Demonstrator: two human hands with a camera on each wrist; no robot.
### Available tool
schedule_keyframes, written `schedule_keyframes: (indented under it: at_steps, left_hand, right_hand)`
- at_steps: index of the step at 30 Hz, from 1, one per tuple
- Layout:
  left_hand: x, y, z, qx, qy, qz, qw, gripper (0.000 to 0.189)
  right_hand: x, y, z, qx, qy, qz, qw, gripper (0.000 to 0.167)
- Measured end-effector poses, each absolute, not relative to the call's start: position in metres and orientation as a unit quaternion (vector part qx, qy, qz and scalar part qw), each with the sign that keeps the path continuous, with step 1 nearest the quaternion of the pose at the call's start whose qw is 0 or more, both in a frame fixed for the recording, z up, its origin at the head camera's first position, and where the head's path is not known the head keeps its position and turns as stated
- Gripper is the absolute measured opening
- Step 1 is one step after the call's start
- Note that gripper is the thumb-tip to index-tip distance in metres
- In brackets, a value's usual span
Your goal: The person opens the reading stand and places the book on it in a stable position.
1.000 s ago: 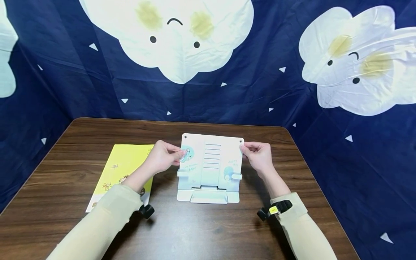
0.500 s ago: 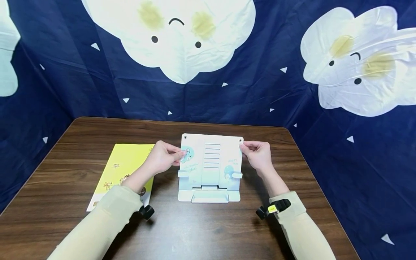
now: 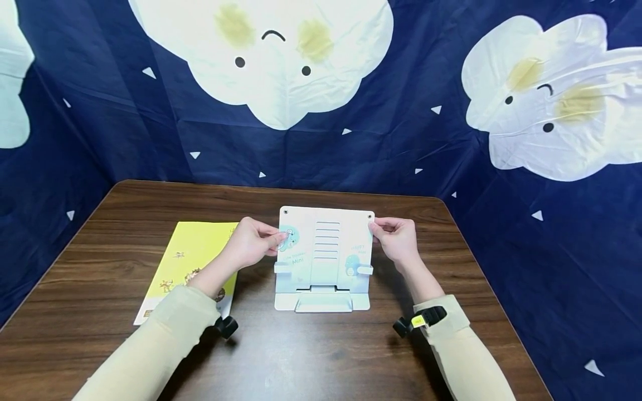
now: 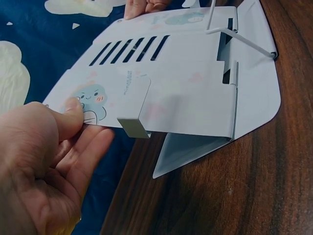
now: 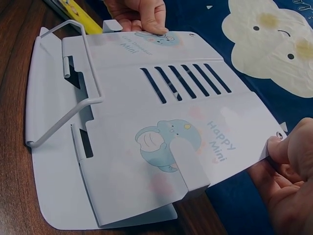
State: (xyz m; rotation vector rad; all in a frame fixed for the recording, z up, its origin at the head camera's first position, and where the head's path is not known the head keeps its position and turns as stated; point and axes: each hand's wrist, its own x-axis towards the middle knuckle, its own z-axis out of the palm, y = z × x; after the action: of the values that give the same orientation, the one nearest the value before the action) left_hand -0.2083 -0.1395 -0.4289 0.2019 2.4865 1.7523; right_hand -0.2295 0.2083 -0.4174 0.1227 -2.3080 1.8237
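A white and pale blue metal book stand (image 3: 326, 262) with cartoon dinosaurs stands on the table, its slotted back panel tilted up from the base plate. My left hand (image 3: 251, 242) pinches the panel's left edge between thumb and fingers. On the opposite edge, near the top corner, my right hand (image 3: 398, 236) pinches the panel the same way. Two page clips show at the panel's lower sides; one clip (image 5: 188, 169) is close in the right wrist view. A wire ledge (image 5: 73, 83) runs along the front. What supports the panel behind is mostly hidden.
A yellow book (image 3: 193, 250) with small cartoon figures lies left of the stand, partly under the left forearm. The brown wooden table (image 3: 321, 356) ends at a dark blue curtain (image 3: 225, 139) with white clouds. Each wrist wears a black camera strap.
Both hands keep their hold on the stand's edges, and the stand stays in place. Only a slight shift of the whole head view shows.
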Motion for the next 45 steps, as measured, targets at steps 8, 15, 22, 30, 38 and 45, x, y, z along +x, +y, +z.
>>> schedule_keyframes:
  at_steps: [8, 15, 22, 30, 38, 45]
  left_hand:
    - [-0.204, -0.140, -0.428, 0.095, 0.831, 0.547, 0.013, 0.019]
    - [-0.199, -0.149, -0.426, 0.120, 0.857, 0.501, -0.023, 0.024]
    - [-0.192, -0.174, -0.421, 0.100, 0.863, 0.495, -0.022, 0.026]
    - [-0.180, -0.209, -0.416, 0.070, 0.878, 0.473, -0.027, 0.031]
    - [-0.172, -0.240, -0.413, 0.042, 0.901, 0.430, -0.041, 0.037]
    - [-0.169, -0.259, -0.419, 0.009, 0.911, 0.412, -0.028, 0.045]
  right_hand:
    - [-0.223, 0.209, -0.412, 0.058, -0.795, 0.588, 0.139, 0.013]
    - [-0.214, 0.210, -0.407, 0.090, -0.826, 0.525, 0.185, 0.013]
    - [-0.211, 0.207, -0.403, 0.092, -0.856, 0.452, 0.233, 0.012]
    - [-0.201, 0.193, -0.395, 0.093, -0.857, 0.452, 0.228, 0.013]
    - [-0.191, 0.164, -0.394, 0.106, -0.836, 0.514, 0.161, 0.018]
    - [-0.180, 0.136, -0.395, 0.128, -0.811, 0.564, 0.086, 0.020]
